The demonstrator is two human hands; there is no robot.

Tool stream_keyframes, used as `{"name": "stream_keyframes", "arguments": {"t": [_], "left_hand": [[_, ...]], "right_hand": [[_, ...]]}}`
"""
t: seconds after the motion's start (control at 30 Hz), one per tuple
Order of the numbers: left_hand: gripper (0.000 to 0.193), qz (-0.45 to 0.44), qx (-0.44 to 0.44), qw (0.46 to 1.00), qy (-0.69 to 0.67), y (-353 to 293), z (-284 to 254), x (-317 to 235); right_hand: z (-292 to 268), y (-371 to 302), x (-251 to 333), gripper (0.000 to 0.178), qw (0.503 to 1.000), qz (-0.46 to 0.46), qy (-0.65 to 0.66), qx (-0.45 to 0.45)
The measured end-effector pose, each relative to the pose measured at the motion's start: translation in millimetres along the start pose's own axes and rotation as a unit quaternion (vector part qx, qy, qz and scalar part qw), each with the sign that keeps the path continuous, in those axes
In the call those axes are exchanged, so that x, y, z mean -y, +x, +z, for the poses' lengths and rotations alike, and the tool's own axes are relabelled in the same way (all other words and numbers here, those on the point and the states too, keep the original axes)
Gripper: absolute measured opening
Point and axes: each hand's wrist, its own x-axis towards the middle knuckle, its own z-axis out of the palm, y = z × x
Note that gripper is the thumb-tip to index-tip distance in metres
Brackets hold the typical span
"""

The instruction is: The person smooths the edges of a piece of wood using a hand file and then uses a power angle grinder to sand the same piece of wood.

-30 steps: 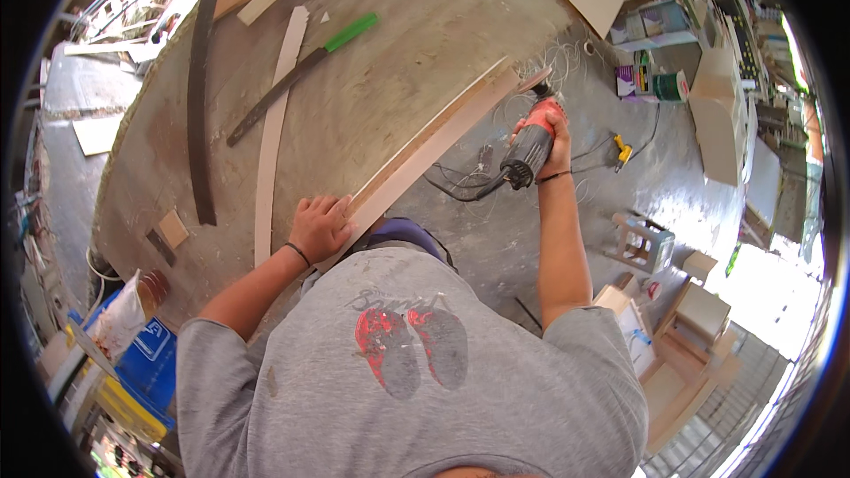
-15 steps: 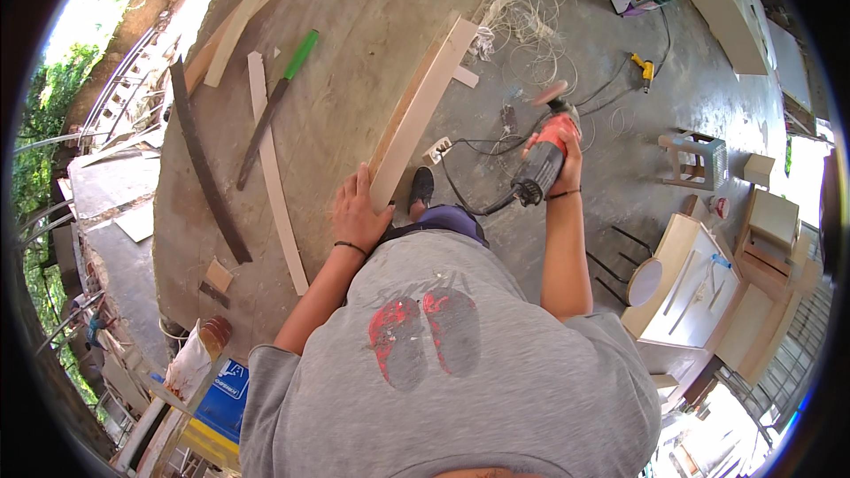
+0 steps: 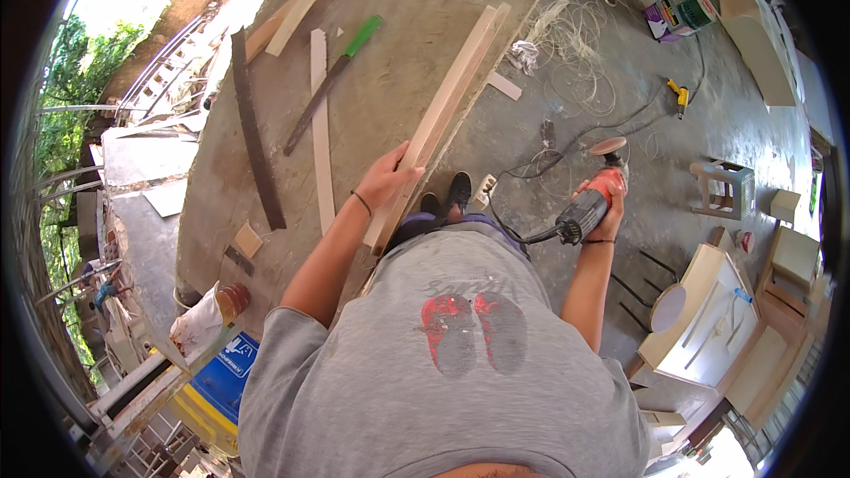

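A long, pale wooden board [image 3: 445, 104] lies near the right edge of the work surface [image 3: 390, 84], slanting away from my body. My left hand [image 3: 394, 179] is closed around its near part, thumb and fingers on opposite sides. Out to the right, my right hand [image 3: 611, 199] grips the red and black body of an angle grinder [image 3: 584, 212]. The grinder's round disc [image 3: 608, 146] points forward, apart from the board. A dark power cord [image 3: 522, 237] runs from the grinder's rear toward a white socket block [image 3: 484, 188] on the floor.
Left of the board lie a green-handled saw [image 3: 332, 84], a pale strip [image 3: 320, 124] and a dark strip [image 3: 254, 128]. Tangled string [image 3: 571, 44], a yellow tool [image 3: 679, 97] and a stool [image 3: 722, 188] are on the right. My shoes [image 3: 459, 190] show below the edge.
My left hand has gone from resting on the board's near end to wrapping around it farther up. The board looks rolled onto another side. The grinder is slightly lower, and the whole view has shifted.
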Motion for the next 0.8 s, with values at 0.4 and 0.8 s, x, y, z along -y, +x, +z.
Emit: {"name": "stream_keyframes", "arguments": {"t": [0.4,0.8], "left_hand": [[0.058,-0.089,0.047,0.964,-0.247,1,7,8],[0.053,0.001,0.093,0.886,-0.454,-9,15,-25]], "right_hand": [[-24,-64,-24,0.051,0.999,-0.032,-0.017,-0.008],[-45,-109,-55,0.050,0.996,-0.058,-0.069,-0.006]]}}
